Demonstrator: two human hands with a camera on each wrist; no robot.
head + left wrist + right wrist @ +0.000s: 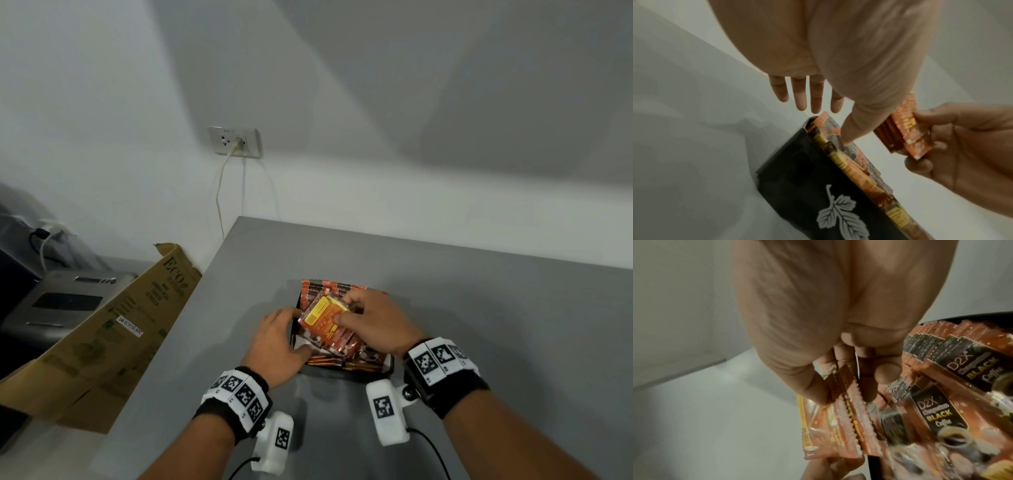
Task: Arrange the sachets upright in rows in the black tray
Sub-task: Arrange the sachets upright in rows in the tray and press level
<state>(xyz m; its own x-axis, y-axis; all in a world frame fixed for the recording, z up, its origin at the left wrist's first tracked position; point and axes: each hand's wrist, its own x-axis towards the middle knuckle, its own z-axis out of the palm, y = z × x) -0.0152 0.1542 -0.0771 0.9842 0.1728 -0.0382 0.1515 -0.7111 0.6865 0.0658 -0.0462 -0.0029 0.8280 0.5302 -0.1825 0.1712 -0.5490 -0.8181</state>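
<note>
Several sachets [325, 320] sit bundled over the tray [387, 366], pinched between the right hand [373, 322] thumb and fingers. They look light, thin and slippery, so I'd squeeze the flat faces. The left hand [277, 342] lies with fingers straight against the tray's left wall.

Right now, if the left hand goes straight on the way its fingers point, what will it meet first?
Probably nothing: the left hand points its straight fingers past the black tray over bare grey table. Depth is unclear.
</note>
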